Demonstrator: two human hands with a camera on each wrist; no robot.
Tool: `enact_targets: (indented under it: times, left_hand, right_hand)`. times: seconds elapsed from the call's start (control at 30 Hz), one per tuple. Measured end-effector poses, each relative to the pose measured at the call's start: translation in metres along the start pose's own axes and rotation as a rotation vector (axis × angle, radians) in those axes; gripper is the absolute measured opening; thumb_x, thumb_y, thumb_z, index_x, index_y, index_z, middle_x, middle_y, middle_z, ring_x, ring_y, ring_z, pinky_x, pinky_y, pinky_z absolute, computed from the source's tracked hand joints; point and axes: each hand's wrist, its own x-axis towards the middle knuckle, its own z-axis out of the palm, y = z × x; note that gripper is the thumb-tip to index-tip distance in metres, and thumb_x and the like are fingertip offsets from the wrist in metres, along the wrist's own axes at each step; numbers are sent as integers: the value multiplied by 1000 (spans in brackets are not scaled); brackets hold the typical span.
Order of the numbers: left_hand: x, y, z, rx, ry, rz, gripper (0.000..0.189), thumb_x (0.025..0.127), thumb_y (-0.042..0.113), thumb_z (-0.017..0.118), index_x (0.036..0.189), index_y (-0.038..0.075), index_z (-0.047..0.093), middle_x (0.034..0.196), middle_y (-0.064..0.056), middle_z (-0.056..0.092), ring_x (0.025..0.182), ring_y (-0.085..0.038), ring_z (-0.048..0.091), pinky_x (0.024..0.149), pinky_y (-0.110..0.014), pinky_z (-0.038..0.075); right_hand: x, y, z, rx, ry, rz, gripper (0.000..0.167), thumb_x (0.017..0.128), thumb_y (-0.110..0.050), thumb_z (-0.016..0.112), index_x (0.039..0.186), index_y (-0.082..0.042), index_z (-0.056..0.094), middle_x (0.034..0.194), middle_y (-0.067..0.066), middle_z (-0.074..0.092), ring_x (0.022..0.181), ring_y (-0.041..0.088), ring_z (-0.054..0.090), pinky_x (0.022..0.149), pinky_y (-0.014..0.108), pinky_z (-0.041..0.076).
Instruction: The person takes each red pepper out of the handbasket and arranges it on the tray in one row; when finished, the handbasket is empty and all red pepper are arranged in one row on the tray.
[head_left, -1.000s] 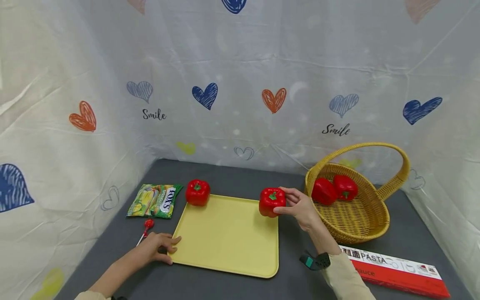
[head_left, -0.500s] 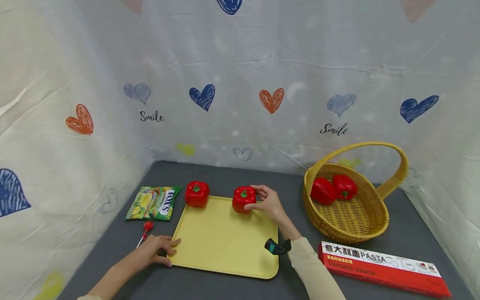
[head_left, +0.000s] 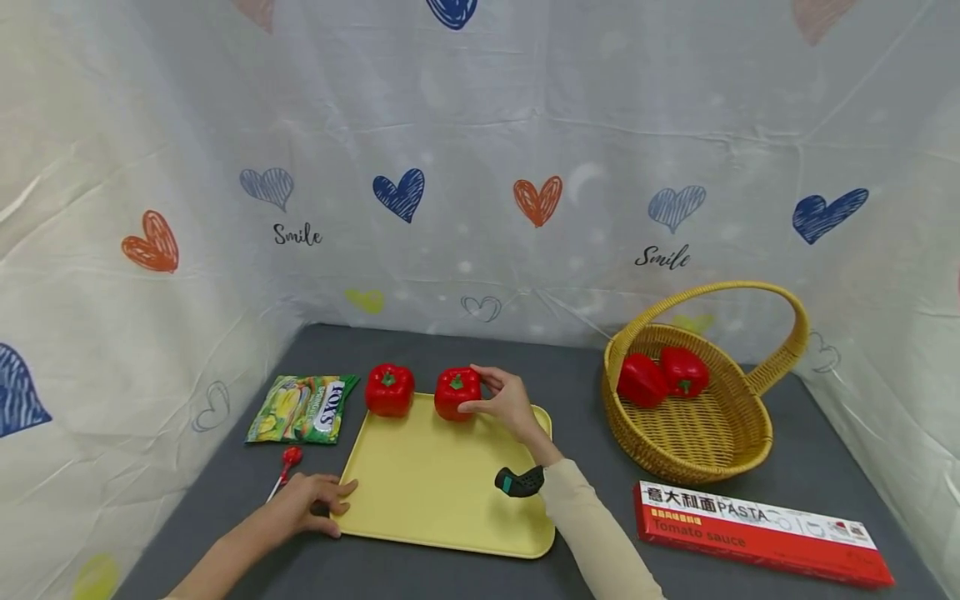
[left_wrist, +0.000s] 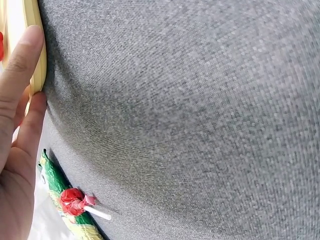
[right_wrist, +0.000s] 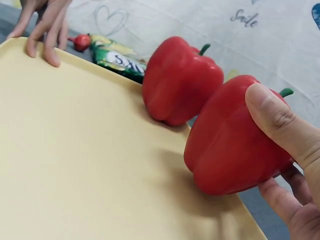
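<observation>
Slow and gentle.
My left hand (head_left: 306,500), fingers spread, touches the tray (head_left: 438,492). Past the corner pepper (head_left: 389,390) comes the second pepper (head_left: 452,397), pinched by my right hand (head_left: 508,402) over the far edge; I should set it down flat, softly.

Tray (head_left: 442,500): one
Basket (head_left: 697,437): one
Red peppers (head_left: 453,397): four; one at the tray's 11 o'clock, one at its 12 o'clock, two inside the basket
Lollipop (head_left: 292,455): one
Green packet (head_left: 300,408): one
Pasta box (head_left: 761,533): one
Hands: two, one left hand (head_left: 306,502), one right hand (head_left: 508,402)
Tabletop (head_left: 570,375): one
"Smile" words (head_left: 297,234) on the cloth (head_left: 480,92): two
</observation>
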Motion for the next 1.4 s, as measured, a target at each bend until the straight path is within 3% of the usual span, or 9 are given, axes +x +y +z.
enact_targets:
  times: [0.07,0.27,0.73,1.0,1.27,1.4]
  left_hand:
    - [0,-1,0,4,6,13,47,69,36,80,100,2,76,114,-21,66,103,-35,64,83,-33,53]
    - [-1,-1,1,-21,-5,-34,48,70,40,78,101,3,76,117,-21,64,105,-39,62,84,-33,52]
    - [-1,0,-1,-42,3,-35,46,70,37,79,101,3,76,117,-23,63,105,-43,61,84,-31,52]
    - [0,1,-1,-39,-13,-67,47,70,37,79,102,2,75,117,-21,64,106,-41,61,85,-34,52]
    - [0,1,0,-20,2,-47,46,70,36,79,101,2,76,116,-21,64,105,-40,62,84,-33,52]
    - [-1,0,1,-15,3,-48,45,70,36,79,100,3,76,116,-21,64,105,-40,62,84,-34,53]
  right_hand:
    - [0,-7,4,-11,-18,-1,64,75,3,78,132,10,51,137,24,50,129,36,46,103,47,35]
    - [0,-21,18,-40,-50,-7,62,75,3,77,131,12,51,134,26,52,127,37,47,102,48,37]
    - [1,-24,35,-110,-23,-45,61,73,1,81,128,8,55,129,25,56,124,37,50,99,48,40]
    - [16,13,39,-133,-8,-41,72,67,-7,87,131,-4,54,131,12,58,125,26,52,93,36,48]
    - [12,8,38,-106,-23,-49,77,68,-6,86,136,-7,50,138,15,51,129,30,47,94,41,46]
    - [-1,-12,27,-72,-54,-59,78,70,-1,84,139,-1,46,142,21,45,133,36,41,97,49,42]
